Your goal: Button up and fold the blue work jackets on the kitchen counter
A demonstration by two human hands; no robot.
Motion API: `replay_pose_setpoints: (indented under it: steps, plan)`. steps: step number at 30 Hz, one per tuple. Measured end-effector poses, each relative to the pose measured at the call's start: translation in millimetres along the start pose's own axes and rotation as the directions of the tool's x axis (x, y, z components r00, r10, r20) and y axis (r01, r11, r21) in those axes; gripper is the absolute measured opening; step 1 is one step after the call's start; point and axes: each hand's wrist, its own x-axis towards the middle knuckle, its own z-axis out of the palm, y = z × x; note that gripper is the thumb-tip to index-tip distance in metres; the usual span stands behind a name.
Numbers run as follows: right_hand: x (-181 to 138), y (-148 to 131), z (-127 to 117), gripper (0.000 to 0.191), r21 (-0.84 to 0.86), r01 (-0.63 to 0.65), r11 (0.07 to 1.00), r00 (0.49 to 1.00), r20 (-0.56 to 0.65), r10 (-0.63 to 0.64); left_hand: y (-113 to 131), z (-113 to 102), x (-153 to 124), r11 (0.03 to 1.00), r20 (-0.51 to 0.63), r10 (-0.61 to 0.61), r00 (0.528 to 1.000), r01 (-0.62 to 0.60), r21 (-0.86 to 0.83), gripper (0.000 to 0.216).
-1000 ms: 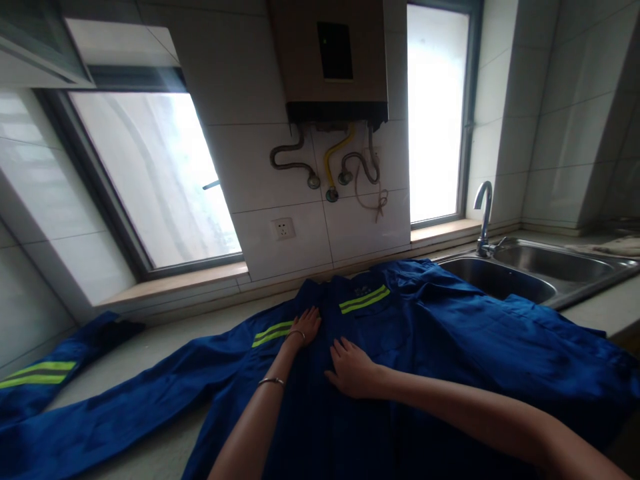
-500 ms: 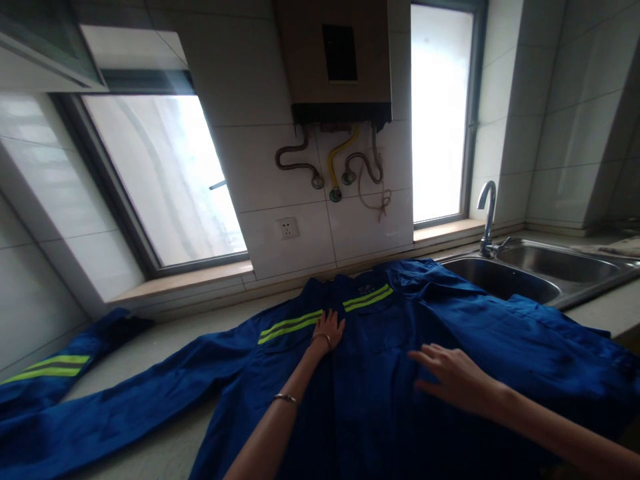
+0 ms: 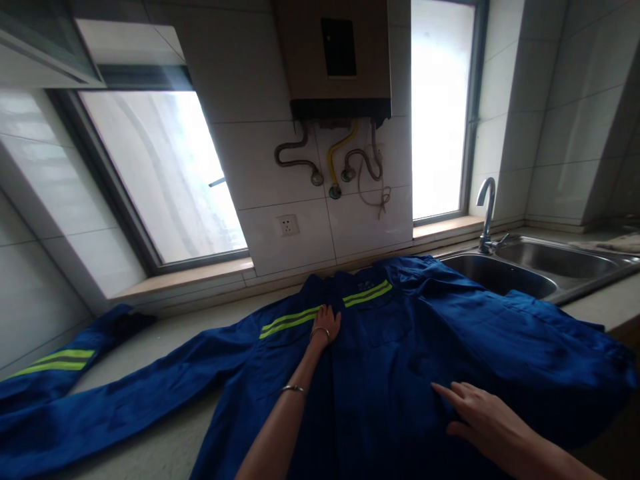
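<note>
A blue work jacket [image 3: 370,380] with yellow-green reflective stripes lies spread front side up. Its left-hand sleeve [image 3: 165,380] stretches out and bends back toward the wall. On the chest, by the front closure, my left hand [image 3: 326,325] rests flat with its fingers extended. Lower down and to the right, my right hand [image 3: 483,410] is over the jacket's front, its index finger pointing out and thumb apart. Nothing shows between its fingers. Whether it touches the cloth I cannot tell.
The jacket lies on a pale countertop [image 3: 185,327] along a tiled wall. A steel double sink [image 3: 563,290] with a faucet [image 3: 486,217] is at the right, close to the jacket. A water heater [image 3: 335,60] with pipes hangs above, and a socket [image 3: 287,225] is below it.
My right hand has moved down and slightly right over the jacket. My left hand stays on the chest, almost unmoved. The jacket's right side has shifted slightly.
</note>
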Motion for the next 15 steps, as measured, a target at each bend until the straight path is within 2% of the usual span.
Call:
replay_pose_setpoints:
  steps: [3, 6, 9, 11, 15]
  plan:
    - [-4.1, -5.8, -5.9, 0.052, 0.020, 0.129, 0.991, 0.991, -0.031, -0.129, 0.2, -1.3, -0.4, 1.000, 0.014, 0.000, 1.000, 0.000, -0.003, 0.068]
    - [-11.0, -7.9, -14.6, 0.067, 0.024, 0.280, 0.960, 0.959, -0.049, -0.278, 0.3, -1.9, -0.8, 1.000, 0.023, 0.005, 1.000, -0.005, -0.004, 0.070]
    - [-19.1, -6.2, -19.1, 0.073, 0.006, 0.339, 0.941, 0.939, -0.061, -0.338, 0.6, -1.4, -0.8, 1.000, 0.029, 0.006, 1.000, -0.006, 0.000, 0.072]
    - [-22.4, -4.4, -18.3, 0.062, -0.008, 0.314, 0.949, 0.945, -0.092, -0.313, 1.1, -1.3, -0.9, 1.000, 0.032, 0.003, 0.999, -0.003, 0.003, 0.072]
    - [-22.0, -2.5, -11.3, 0.022, 0.003, 0.204, 0.979, 0.961, -0.191, -0.199, 2.8, -2.6, -2.4, 1.000, 0.020, -0.014, 1.000, 0.014, 0.010, 0.073]
